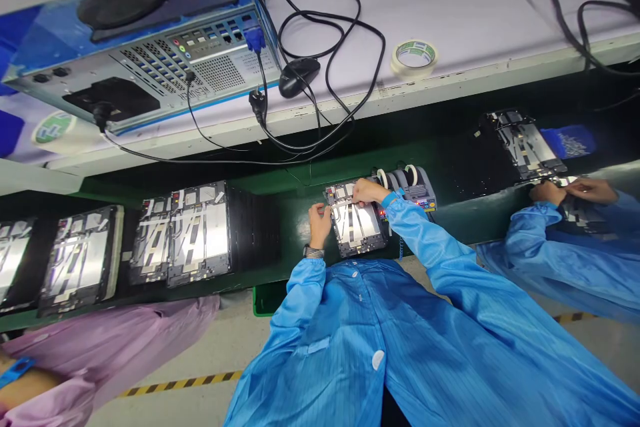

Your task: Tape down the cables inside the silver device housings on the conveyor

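An opened tablet [357,223] with a silver inner plate, thin strips and small boards lies in front of me on the green bench. At its upper left edge is my left hand [319,223], fingers curled and drawn together. Whatever they may hold is too small to make out. My right hand [367,191] reaches over the tablet's top part, its fingertips pinched close above the boards. Any small piece between them cannot be made out. Just right of the tablet stands a grey tape dispenser [413,187] with white rolls and red lights.
More opened tablets [200,233] stand in a row to the left. At right, a co-worker's hands [575,192] work near another tablet [523,143] and a blue bag [570,141]. A computer case [200,73], mouse [299,77], cables and tape roll [414,57] occupy the shelf.
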Available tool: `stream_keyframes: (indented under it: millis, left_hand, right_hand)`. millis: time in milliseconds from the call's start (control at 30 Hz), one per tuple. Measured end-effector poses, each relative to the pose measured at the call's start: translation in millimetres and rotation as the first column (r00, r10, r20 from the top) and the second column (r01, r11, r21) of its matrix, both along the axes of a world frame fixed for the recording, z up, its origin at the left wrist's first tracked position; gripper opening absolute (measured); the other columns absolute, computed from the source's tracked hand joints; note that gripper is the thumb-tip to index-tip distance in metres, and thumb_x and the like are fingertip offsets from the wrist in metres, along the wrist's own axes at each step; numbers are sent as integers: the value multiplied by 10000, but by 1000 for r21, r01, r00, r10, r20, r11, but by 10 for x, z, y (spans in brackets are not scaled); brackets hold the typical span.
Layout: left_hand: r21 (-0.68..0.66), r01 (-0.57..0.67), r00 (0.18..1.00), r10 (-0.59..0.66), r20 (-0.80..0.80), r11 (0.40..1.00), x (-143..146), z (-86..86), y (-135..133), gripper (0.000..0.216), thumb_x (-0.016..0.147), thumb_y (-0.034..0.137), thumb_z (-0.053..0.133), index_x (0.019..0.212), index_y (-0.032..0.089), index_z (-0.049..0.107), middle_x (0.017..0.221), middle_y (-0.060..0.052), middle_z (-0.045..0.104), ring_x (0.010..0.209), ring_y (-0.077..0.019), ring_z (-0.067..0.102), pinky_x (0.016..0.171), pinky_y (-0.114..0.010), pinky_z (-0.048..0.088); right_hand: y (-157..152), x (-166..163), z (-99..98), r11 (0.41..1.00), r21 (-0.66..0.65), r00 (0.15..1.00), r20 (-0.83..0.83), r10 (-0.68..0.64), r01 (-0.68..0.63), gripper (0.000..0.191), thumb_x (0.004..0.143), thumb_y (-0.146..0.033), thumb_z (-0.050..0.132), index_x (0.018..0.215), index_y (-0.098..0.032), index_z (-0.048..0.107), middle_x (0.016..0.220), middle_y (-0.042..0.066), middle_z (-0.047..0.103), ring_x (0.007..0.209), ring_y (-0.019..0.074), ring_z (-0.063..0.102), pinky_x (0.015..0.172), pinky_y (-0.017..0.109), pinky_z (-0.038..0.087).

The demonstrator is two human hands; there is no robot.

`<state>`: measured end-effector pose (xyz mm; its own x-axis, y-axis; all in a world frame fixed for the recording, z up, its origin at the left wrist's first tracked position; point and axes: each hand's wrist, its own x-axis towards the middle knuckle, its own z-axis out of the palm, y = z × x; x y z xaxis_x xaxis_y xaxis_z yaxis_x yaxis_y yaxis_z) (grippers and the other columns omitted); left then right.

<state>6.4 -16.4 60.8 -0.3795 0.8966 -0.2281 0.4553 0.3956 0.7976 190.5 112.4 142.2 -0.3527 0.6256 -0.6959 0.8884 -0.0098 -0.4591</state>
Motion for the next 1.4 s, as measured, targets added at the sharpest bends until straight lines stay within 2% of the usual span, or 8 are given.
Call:
stream_keyframes:
  millis: [67,100,200,267,367,500,967,1400]
  left_hand:
    - [148,90,972,-54,-230,985,147,128,-154,371,1009,325,497,1328,163,598,1419,-188,590,1361,-268,545,1178,-449,419]
    - [183,219,936,-153,-318,958,230,183,-240,413,1022,327,477,1390,167,571,1494,-186,544,1443,-275,475,1224,-459,368]
    - [101,596,730,-485,-481,796,461,273,-467,548,1042,349,441,1552,149,440,1636,-169,427,1566,-289,323,1288,-490,273]
    - [11,681,623,-572,-533,732,565,272,-552,628,1042,369,438,1609,114,349,1683,-179,357,1598,-311,261,1300,-529,235]
    - [-52,672,585,-573,-574,738,642,240,-585,664,1037,382,444,1632,117,314,1710,-185,301,1610,-331,231,1301,-563,215]
    - [-61,652,591,-557,-583,756,676,234,-565,635,1038,381,440,1629,165,347,1713,-168,301,1609,-328,240,1303,-574,203]
    - [-51,631,627,-547,-555,774,718,218,-562,639,1031,339,427,1633,144,336,1721,-169,276,1619,-327,208,1317,-591,149]
    - [-45,638,618,-546,-566,769,712,192,-571,663,1032,331,418,1658,163,280,1730,-152,260,1626,-326,179,1311,-606,156]
  right_hand:
    - [-20,24,-27,999,15,999,-18,-39,39,171,859,-241,755,768,-97,771,750,79,771,572,108,593,590,216,448]
    - [-30,37,-46,998,28,998,-23,-57,58,186,858,-250,752,753,-97,770,738,76,767,559,104,586,587,217,448]
    - [-52,74,-115,993,69,995,-23,-97,99,226,854,-283,751,723,-99,769,713,67,755,543,95,583,594,214,454]
    - [-62,94,-161,990,89,994,-27,-109,111,244,857,-296,748,716,-99,772,707,69,753,547,94,589,599,208,456]
    - [-82,113,-207,988,99,992,-41,-115,119,241,867,-293,745,725,-102,777,706,74,754,549,98,597,590,200,449]
    - [-116,127,-211,986,105,990,-64,-126,132,233,879,-270,727,722,-105,773,704,79,754,540,101,607,581,196,443]
    - [-184,111,-178,981,152,992,-23,-122,124,234,900,-298,698,791,-116,798,751,96,770,621,130,663,613,207,437]
    - [-224,16,-155,968,250,988,137,-69,33,231,904,-246,658,1061,-166,807,1068,161,789,1050,257,728,807,264,490]
